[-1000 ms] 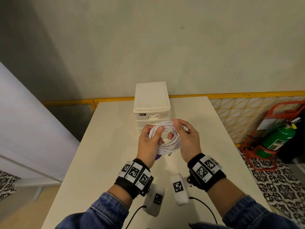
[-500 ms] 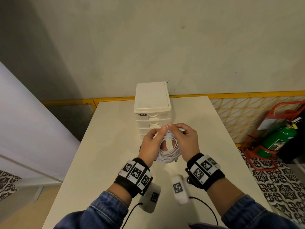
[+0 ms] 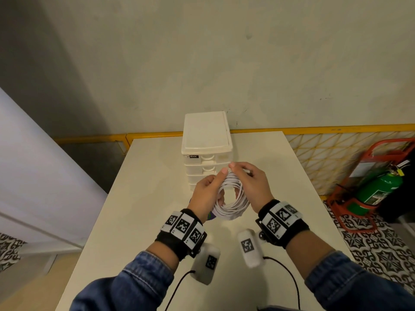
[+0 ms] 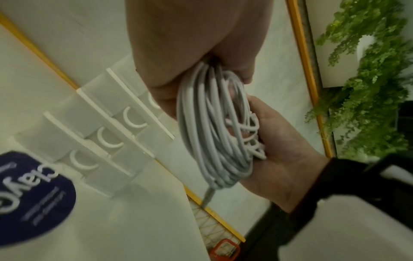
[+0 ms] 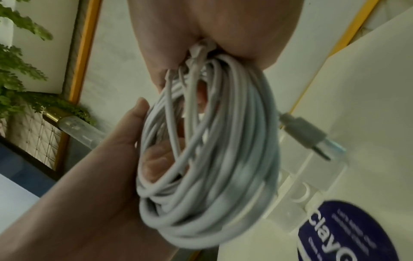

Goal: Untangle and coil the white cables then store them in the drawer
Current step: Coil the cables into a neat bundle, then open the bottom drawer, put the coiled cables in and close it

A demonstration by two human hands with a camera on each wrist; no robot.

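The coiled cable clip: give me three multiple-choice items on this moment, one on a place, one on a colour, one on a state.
1. Where is the white cable coil?
A. Inside a drawer
B. Held above the table in front of the drawer unit
C. Lying on the floor

2. What colour is the fire extinguisher on the floor to the right of the table?
A. Green
B. Blue
C. White

3. What is the state of the drawers in the drawer unit?
A. Top one pulled out
B. All removed
C. All pushed in

Answers:
1 B: the left hand and right hand both grip the coil, lifted off the table just before the unit.
2 A: its body is green, in a red stand.
3 C: the visible drawer fronts sit flush in the head and left wrist views.
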